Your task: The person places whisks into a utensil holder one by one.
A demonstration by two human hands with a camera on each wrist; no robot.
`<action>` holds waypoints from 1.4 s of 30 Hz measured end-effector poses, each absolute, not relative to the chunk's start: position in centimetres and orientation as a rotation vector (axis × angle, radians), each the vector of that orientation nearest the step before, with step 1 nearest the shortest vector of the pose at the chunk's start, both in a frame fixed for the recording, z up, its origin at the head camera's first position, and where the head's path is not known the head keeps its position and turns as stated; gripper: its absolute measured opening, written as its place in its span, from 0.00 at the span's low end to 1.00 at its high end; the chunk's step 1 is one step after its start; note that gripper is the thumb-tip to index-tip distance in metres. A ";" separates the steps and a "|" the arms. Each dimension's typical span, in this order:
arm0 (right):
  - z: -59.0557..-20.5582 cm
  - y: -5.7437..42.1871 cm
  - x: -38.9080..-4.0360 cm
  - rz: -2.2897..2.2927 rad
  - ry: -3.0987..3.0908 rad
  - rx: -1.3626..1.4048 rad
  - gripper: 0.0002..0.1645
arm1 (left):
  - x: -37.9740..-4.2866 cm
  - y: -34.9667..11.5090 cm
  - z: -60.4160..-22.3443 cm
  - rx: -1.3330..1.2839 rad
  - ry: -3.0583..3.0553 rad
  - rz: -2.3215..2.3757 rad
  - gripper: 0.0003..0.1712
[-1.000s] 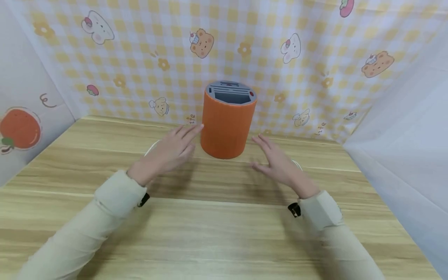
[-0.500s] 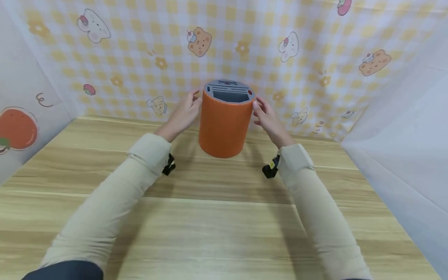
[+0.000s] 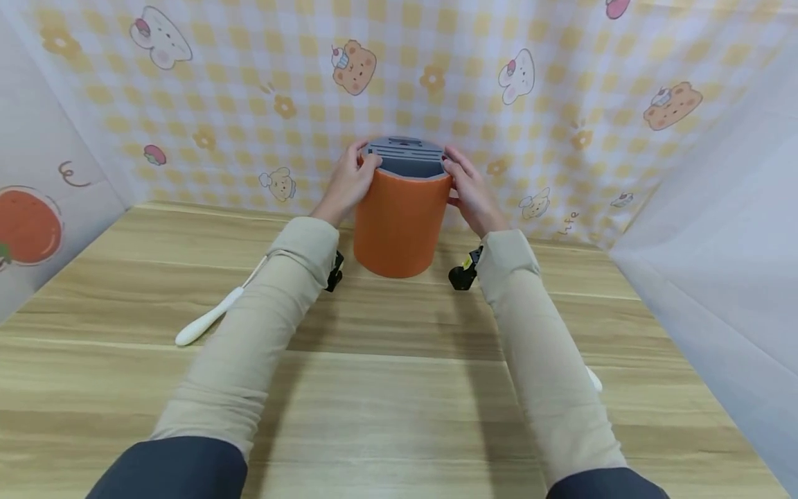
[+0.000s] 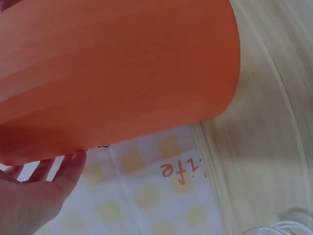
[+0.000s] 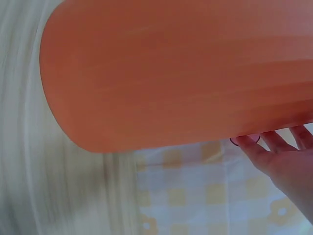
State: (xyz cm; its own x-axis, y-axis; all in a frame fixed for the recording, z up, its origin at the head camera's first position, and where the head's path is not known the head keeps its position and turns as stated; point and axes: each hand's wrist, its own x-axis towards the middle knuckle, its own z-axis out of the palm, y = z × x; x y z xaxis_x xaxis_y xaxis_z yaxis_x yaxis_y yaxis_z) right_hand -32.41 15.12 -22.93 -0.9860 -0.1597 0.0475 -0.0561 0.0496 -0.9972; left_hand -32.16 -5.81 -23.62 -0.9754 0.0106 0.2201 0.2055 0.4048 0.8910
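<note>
An orange knife block [image 3: 399, 229], round-sided with a grey slotted top, stands upright at the back of the table. My left hand [image 3: 350, 181] grips its upper left side, thumb over the rim. From the other side my right hand [image 3: 470, 188] holds the upper right, with its thumb at the top edge. In the left wrist view the left fingers [image 4: 68, 169] lie against the orange wall. The right fingers [image 5: 252, 147] do the same in the right wrist view. The block's back is hidden.
A white-handled utensil [image 3: 208, 320] lies on the wooden table [image 3: 386, 416], partly under the left forearm; thin wire loops [image 4: 283, 228] show near it. Another white handle end [image 3: 594, 379] peeks out beside the right forearm. Behind the block hangs a yellow checked cloth [image 3: 249, 83].
Both hands have reached forward and up from beside the block to its top rim and taken hold of it. The block has stayed in place. The utensil handles have come into sight.
</note>
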 end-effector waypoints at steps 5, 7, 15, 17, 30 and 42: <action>-22.9 14.5 -32.3 -2.136 2.246 -0.183 0.27 | -32.1 -5.9 -23.6 -0.172 -2.468 -1.624 0.31; -22.9 14.3 -32.2 -2.167 2.249 -0.166 0.26 | -32.1 -6.0 -23.4 -0.165 -2.476 -1.624 0.31; -23.1 13.8 -32.1 -2.147 2.341 -0.166 0.26 | -32.1 -6.2 -23.2 -0.162 -2.463 -1.658 0.29; -23.1 13.8 -32.1 -2.138 2.346 -0.163 0.26 | -32.2 -6.1 -23.4 -0.172 -2.435 -1.683 0.29; -23.6 13.9 -31.1 -2.142 2.374 -0.168 0.25 | -31.9 -5.8 -24.1 -0.202 -2.355 -1.792 0.28; -24.7 14.1 -30.0 -2.238 2.417 -0.183 0.20 | -31.3 -5.4 -25.0 -0.260 -2.272 -1.808 0.27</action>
State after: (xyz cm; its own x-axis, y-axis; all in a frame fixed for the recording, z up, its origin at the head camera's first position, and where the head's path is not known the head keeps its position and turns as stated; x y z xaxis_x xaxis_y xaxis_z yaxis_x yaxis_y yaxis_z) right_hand -30.02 14.10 -24.68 -0.9815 0.0256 0.1897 -0.1872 0.0793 -0.9791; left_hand -31.33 -5.41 -24.95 -0.9588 -0.0017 0.2841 0.2765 0.2245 0.9344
